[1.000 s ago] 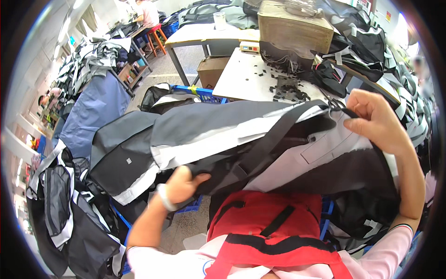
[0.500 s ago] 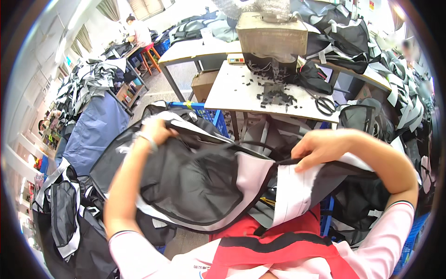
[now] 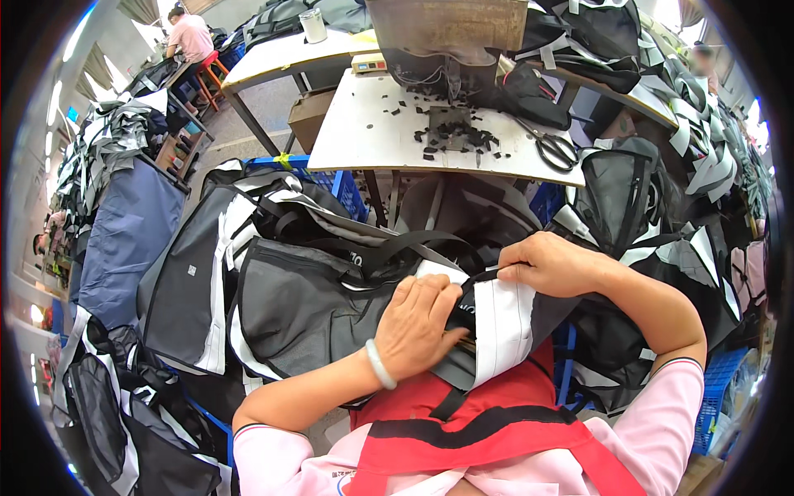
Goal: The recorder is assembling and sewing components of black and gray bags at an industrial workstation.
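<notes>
Hands meet over a grey, black and white bag held at your chest, above your red apron. Your left hand, a pale bangle on its wrist, lies flat with fingers pressed on the bag's white panel. Your right hand is pinched shut on a black strap at the panel's top edge, just beside the left. More bags are heaped to either side. Beyond stands a white table strewn with black scraps, scissors near its right edge. Far back at upper left, a person sits on a red stool.
</notes>
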Motion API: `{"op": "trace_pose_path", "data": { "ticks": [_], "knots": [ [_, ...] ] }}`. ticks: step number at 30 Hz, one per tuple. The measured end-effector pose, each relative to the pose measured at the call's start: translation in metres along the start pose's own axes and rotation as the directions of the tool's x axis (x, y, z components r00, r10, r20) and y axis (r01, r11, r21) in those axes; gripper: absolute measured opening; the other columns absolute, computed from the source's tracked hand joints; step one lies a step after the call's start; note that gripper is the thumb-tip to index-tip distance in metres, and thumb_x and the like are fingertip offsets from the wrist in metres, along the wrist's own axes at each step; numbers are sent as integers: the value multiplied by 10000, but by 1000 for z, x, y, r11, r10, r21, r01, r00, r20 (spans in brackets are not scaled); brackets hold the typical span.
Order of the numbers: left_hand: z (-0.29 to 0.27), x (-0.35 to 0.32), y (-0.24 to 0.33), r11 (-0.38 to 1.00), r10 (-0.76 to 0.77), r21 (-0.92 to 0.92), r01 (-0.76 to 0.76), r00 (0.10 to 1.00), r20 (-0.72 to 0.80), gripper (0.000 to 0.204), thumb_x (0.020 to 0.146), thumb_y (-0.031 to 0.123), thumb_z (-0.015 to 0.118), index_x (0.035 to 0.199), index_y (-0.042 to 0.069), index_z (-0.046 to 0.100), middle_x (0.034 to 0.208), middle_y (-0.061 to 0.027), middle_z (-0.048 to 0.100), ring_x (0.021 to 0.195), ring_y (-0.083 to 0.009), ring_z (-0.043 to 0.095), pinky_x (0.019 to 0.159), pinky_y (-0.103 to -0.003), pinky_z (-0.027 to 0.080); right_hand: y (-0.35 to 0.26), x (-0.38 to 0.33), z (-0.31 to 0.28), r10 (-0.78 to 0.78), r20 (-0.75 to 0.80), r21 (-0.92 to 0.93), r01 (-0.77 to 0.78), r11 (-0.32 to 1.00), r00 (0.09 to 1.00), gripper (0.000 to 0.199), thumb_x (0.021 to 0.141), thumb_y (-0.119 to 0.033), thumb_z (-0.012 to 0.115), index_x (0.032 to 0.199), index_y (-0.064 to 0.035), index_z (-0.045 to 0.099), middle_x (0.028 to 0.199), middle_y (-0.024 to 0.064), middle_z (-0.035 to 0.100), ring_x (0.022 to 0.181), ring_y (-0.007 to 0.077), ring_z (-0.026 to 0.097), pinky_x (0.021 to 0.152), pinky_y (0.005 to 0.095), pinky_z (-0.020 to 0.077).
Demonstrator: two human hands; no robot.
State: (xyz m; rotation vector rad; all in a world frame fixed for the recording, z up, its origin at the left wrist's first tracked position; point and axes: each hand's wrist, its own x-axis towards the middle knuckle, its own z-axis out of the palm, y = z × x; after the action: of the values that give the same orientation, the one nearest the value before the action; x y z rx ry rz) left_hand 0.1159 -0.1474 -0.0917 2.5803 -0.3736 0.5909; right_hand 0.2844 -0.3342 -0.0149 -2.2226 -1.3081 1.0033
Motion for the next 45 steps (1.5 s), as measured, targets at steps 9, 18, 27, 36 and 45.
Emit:
{"op": "trace_pose_path", "data": {
  "ticks": [9, 18, 27, 36, 45],
  "knots": [
    [7, 27, -53, 990, 130, 49, -132, 990, 56, 471, 690, -45, 586, 1159, -8, 555, 1091, -159, 629, 1026, -346, 605, 967, -446, 461, 8, 11, -13, 30, 34, -66, -27, 997, 999, 418, 803, -321, 700, 1098, -26, 680, 928, 203, 691, 949, 362, 652, 860, 415, 488],
    [-27, 112, -92, 734, -273, -546, 404, 912, 307, 212, 894, 37, 603, 1089, -25, 659, 871, -109, 694, 743, -116, 609, 690, -255, 489, 42, 52, -66, -34, -155, 297, 79, 952, 987, 259, 831, -206, 700, 1007, -17, 710, 752, 52, 636, 753, 119, 556, 732, 293, 449],
    [-15, 185, -146, 537, -339, -686, 491, 870, 358, 252, 916, 83, 634, 1132, -41, 670, 936, -3, 670, 820, -56, 552, 760, -198, 448, 76, 103, -120, 7, -165, 440, 68, 895, 986, 255, 877, -204, 697, 1003, 17, 702, 833, -12, 641, 818, 73, 519, 779, 253, 425],
    [11, 226, -190, 479, -441, -648, 592, 801, 405, 274, 922, 99, 639, 1157, -40, 664, 951, -18, 674, 816, -70, 561, 769, -206, 454, 103, 141, -150, 54, -171, 488, 37, 872, 984, 368, 851, -244, 718, 1088, 36, 687, 929, 30, 653, 888, 106, 536, 825, 274, 423],
    [28, 237, -208, 418, -463, -677, 605, 783, 414, 269, 906, 100, 647, 1128, -51, 666, 895, -11, 649, 805, -84, 534, 762, -217, 435, 124, 161, -160, 42, -135, 549, 39, 835, 990, 384, 853, -240, 729, 1123, 28, 682, 1019, 53, 672, 973, 117, 566, 893, 275, 427]
  ]
}}
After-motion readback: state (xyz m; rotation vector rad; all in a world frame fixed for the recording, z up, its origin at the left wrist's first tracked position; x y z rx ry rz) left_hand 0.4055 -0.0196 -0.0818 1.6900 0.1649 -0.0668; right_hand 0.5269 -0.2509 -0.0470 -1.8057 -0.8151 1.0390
